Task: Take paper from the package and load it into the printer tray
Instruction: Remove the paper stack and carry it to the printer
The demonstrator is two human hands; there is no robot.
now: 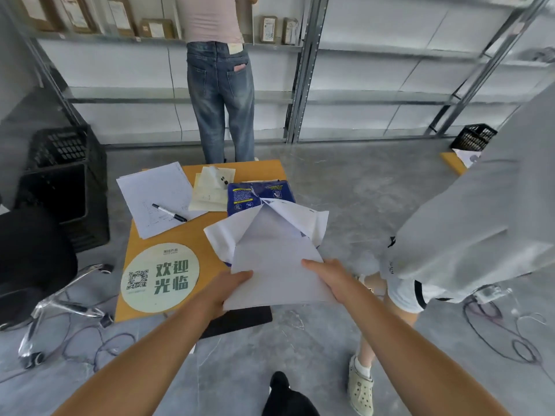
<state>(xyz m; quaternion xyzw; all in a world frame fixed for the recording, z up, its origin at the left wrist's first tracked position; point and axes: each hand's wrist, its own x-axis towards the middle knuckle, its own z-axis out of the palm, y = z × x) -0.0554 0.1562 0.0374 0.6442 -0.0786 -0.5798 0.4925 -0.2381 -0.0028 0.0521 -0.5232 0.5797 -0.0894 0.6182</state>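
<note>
A stack of white paper (276,265) is held over the near right part of the small orange table (180,235). My left hand (229,285) grips its near left edge and my right hand (329,274) grips its right edge. Behind the stack lies the blue paper package (243,195), torn open, with its white inner wrapper (300,219) flared out toward me. A flat black object (240,319), partly hidden under the paper, sticks out past the table's near edge. No printer is identifiable in view.
On the table lie loose sheets with a black marker (169,212), yellowish papers (210,190) and a round green sign (160,277). One person (219,85) stands at the shelves behind the table, another (450,229) close on the right. Black crates (64,175), a chair (33,265) and floor cables (510,334) surround it.
</note>
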